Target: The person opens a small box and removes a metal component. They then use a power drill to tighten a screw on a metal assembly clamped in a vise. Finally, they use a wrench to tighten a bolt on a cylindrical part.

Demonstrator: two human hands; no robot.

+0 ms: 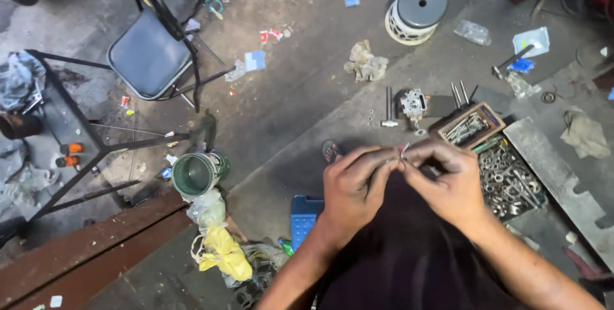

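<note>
1. Hands meet just right of the frame's centre, seen from above. The left hand point(352, 185) and right hand point(448, 182) come together at the fingertips, and both pinch a small part point(404, 151) between thumb and fingers; it is too small to identify, with a hint of red and pale metal.
2. Fingers of both hands are curled closed around that part, none spread. The part sits at the point where the two hands touch, above a dark lap.
3. Floor point(300, 93) of grey concrete fills the frame, scattered with litter.
4. Right of the hands lies a tray of metal sockets and bolts point(508, 182); just above it, a small wooden box of bits point(470, 126).
5. Above the hands rest a small engine part point(414, 104) and a T-handled tool point(388, 108).
6. Left of centre stands a green can point(195, 174), with a yellow bag point(224, 252) below it. A folding chair point(150, 54) sits upper left, and a blue plastic case point(305, 217) lies beside the left forearm.
7. Risk, as a judgement: the part is held only by fingertip pressure, so a slip could drop it into the cluttered floor or the tray, where it would be hard to find.
</note>
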